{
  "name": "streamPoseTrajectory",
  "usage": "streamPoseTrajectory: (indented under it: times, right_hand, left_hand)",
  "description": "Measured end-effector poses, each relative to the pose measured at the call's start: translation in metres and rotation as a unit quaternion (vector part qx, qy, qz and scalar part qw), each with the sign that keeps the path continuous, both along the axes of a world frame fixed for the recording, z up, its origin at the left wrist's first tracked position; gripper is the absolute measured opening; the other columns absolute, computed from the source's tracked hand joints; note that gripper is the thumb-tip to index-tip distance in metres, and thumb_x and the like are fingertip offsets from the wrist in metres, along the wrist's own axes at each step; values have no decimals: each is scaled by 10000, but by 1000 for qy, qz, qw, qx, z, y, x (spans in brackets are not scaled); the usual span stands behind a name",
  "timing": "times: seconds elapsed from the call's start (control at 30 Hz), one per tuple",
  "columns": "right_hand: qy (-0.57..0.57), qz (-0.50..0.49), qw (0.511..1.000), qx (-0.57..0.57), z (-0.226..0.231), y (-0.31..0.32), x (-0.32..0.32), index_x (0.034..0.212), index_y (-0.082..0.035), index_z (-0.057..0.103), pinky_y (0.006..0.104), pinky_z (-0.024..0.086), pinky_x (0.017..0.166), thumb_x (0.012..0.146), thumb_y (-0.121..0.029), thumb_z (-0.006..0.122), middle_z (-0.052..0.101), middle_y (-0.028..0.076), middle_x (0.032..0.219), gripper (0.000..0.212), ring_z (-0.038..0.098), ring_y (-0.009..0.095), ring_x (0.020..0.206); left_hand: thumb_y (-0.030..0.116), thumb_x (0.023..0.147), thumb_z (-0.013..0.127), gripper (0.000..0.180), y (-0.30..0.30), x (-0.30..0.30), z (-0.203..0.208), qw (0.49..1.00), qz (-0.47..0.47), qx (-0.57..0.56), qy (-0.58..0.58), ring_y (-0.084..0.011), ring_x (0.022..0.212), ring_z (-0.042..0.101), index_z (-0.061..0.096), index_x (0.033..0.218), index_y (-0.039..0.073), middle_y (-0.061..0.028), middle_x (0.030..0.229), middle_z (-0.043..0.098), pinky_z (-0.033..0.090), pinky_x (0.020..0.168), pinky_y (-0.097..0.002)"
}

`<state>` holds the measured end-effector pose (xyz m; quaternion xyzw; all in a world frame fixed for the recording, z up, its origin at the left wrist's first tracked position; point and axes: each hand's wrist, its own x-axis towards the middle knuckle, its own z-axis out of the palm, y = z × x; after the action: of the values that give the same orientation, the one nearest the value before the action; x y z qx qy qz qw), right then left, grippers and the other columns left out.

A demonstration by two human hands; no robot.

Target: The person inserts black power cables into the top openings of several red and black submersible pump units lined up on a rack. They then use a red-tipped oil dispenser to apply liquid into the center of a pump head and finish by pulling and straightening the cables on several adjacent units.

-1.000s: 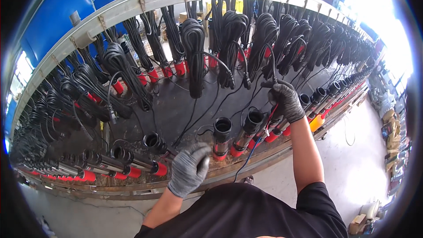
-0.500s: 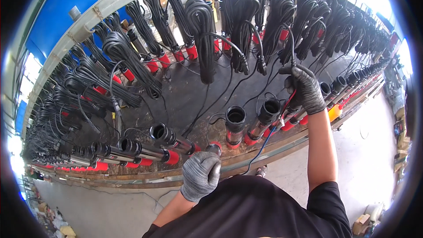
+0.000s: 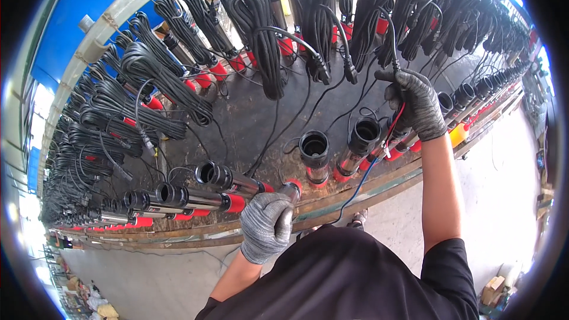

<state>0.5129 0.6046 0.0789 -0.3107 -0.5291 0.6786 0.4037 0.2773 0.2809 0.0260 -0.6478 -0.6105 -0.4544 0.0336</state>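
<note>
My left hand [image 3: 267,228], in a grey knit glove, is closed round a short-looking metal cylinder [image 3: 290,191] with a red end, at the table's near edge. The hand hides its near part. My right hand [image 3: 418,104], gloved the same way, grips the plug end of a black cable [image 3: 393,53] hanging from a coiled bundle. Its fingers cover most of the plug. A red wire [image 3: 393,123] runs down from that hand, and a blue wire [image 3: 358,186] drops past the table edge. Between my hands stand two pump bodies, one [image 3: 314,151] upright and one [image 3: 361,139] leaning.
Coiled black cables [image 3: 258,29] hang in a long row from a curved-looking metal rail [image 3: 106,26]. More steel pumps with red ends [image 3: 204,198] line the dark tabletop [image 3: 255,118]. An orange object [image 3: 458,135] is at the right edge. Loose cables cross the tabletop.
The view has shifted a little. My left hand still holds the cylinder, more of which shows now. My right hand keeps its grip on the cable's plug end.
</note>
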Motion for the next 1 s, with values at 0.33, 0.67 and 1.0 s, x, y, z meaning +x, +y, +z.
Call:
streamPoseTrajectory:
  times: [0.33, 0.67, 1.0]
  right_hand:
    - [-32, -11, 997, 74, -5, -2, -2, 1193, -7, 744, 275, 442, 678, 974, -404, 634, 617, 10, 795, 467, 520, 113, 679]
    - [40, 72, 996, -21, -21, 34, 12, 1273, 63, 639, 185, 309, 493, 1033, -295, 608, 603, 51, 791, 433, 397, 70, 565]
    - [56, 21, 998, 0, -23, 31, 12, 1175, 16, 694, 188, 300, 467, 1022, -220, 626, 729, 114, 977, 289, 476, 81, 602]
  left_hand:
    - [22, 890, 652, 71, 1, -4, -3, 1000, -5, 13, 5, -313, 802, 693, 662, 960, 33, -133, 899, 712, 566, 750, -413]
    - [19, 828, 728, 142, -2, -3, -9, 1000, -14, 11, 9, -313, 823, 689, 675, 955, 52, -115, 952, 721, 568, 738, -405]
    - [25, 823, 736, 144, 4, -7, -8, 1000, -10, 18, -23, -316, 839, 705, 681, 955, 46, -122, 944, 716, 578, 733, -399]
